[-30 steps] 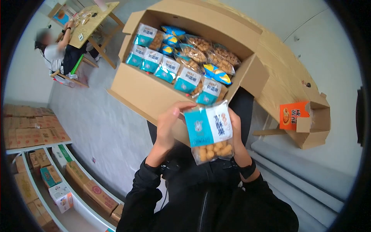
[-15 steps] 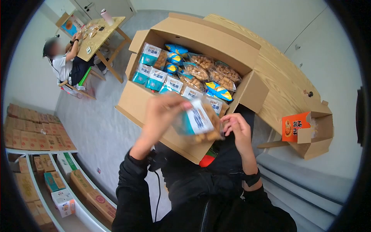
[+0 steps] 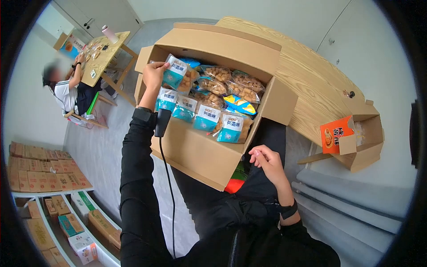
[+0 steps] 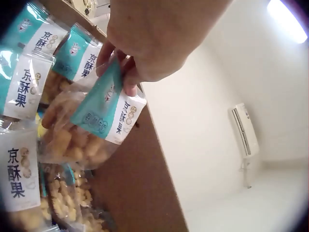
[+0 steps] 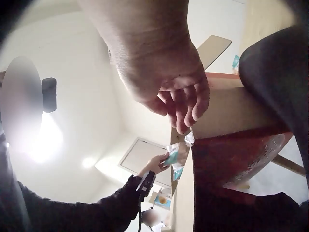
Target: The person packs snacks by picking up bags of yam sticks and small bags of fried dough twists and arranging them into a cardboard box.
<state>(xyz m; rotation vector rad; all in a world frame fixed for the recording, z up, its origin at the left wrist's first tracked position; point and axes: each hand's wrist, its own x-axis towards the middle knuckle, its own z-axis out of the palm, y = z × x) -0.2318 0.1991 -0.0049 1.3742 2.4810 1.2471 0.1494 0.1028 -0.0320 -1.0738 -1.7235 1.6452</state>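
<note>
The left hand [image 3: 153, 79] pinches the top edge of a teal-and-white snack bag [image 3: 176, 73] at the box's left end; in the left wrist view the same bag [image 4: 110, 104] hangs tilted from the fingertips of that hand [image 4: 149, 43]. Teal-and-white bags [image 3: 207, 116] line the near side of the open cardboard box [image 3: 200, 153], with clear bags of brown snacks [image 3: 216, 73] and a blue-and-yellow bag [image 3: 239, 105] behind. Outside the box's near right corner, the right hand [image 3: 269, 164] hangs with loosely curled fingers, holding nothing.
A wooden table [image 3: 311, 80] is behind and right of the box, bearing an orange-fronted carton [image 3: 336, 135]. Shelves with cartons [image 3: 71, 224] stand at lower left. Another person [image 3: 66, 91] sits at a small table [image 3: 116, 43] at upper left.
The left hand has carried the bag from the front of the box to its far left part. The right hand has let go of it and hangs near the box's corner.
</note>
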